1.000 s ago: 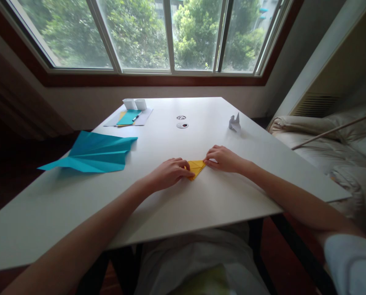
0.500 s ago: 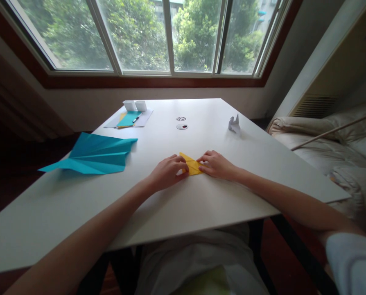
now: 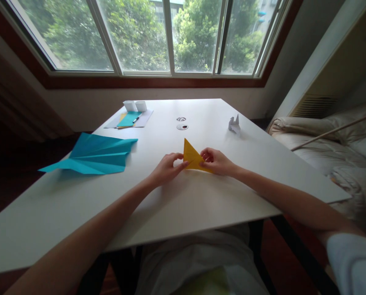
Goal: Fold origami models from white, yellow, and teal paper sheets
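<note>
White counter (image 3: 158, 213) before a window (image 3: 140, 37), folded yellow paper (image 3: 191, 157) held over it

Left of the yellow paper, a creased blue sheet (image 3: 98, 153) is spread. The paper's left edge is pinched by the narrowed left hand (image 3: 167, 167), its right side by the right hand (image 3: 218, 162). Beyond the paper, a white folded figure (image 3: 234, 126) is stood to the right, a pen (image 3: 136, 118) laid to the left.

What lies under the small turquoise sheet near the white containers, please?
Yellow paper and white paper peek out beneath the small turquoise sheet; anything fully covered is hidden.
</note>
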The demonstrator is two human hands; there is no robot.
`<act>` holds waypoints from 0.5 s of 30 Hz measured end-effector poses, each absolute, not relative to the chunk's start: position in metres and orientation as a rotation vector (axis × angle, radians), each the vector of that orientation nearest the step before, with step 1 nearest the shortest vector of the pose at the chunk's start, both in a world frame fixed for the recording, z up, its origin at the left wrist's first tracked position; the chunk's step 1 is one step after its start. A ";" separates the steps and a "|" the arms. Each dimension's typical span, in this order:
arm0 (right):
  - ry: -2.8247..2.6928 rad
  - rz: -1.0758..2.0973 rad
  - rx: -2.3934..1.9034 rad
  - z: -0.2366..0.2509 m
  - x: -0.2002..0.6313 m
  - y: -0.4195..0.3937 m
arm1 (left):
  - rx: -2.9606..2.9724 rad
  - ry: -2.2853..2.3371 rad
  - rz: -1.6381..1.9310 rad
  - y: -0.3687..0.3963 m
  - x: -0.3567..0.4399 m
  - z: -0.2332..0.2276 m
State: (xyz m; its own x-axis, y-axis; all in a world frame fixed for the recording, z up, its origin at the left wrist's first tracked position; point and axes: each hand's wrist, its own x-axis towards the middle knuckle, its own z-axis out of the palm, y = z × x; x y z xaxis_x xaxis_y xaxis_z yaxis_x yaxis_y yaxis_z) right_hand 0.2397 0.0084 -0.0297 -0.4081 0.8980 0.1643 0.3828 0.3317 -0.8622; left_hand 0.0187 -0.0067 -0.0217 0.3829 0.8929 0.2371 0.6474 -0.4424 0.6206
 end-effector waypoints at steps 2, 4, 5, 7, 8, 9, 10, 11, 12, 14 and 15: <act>-1.849 1.137 -1.079 -0.030 0.239 0.010 | 2.093 1.213 0.848 -0.008 0.022 -0.021; -1.801 1.231 -1.011 -0.029 0.238 0.009 | 1.954 1.099 0.921 -0.007 0.023 -0.022; -1.791 1.268 -0.974 -0.028 0.237 0.009 | 1.883 1.045 0.957 -0.006 0.024 -0.022; -1.780 1.331 -0.913 -0.026 0.235 0.007 | 1.755 0.979 1.017 -0.005 0.024 -0.022; -1.778 1.352 -0.891 -0.025 0.234 0.006 | 1.707 0.973 1.035 -0.004 0.024 -0.022; -1.780 1.364 -0.873 -0.024 0.234 0.004 | 1.672 0.979 1.047 -0.004 0.024 -0.021; -1.784 1.367 -0.859 -0.023 0.233 0.003 | 1.649 0.989 1.053 -0.004 0.025 -0.020; -1.789 1.367 -0.848 -0.022 0.233 0.003 | 1.636 0.994 1.054 -0.005 0.025 -0.018; -1.792 1.369 -0.839 -0.022 0.233 0.002 | 1.630 0.992 1.052 -0.006 0.025 -0.016; -1.782 1.381 -0.828 -0.023 0.233 0.002 | 1.632 0.987 1.047 -0.008 0.026 -0.013; -1.771 1.390 -0.827 -0.024 0.233 0.003 | 1.636 0.987 1.045 -0.009 0.026 -0.012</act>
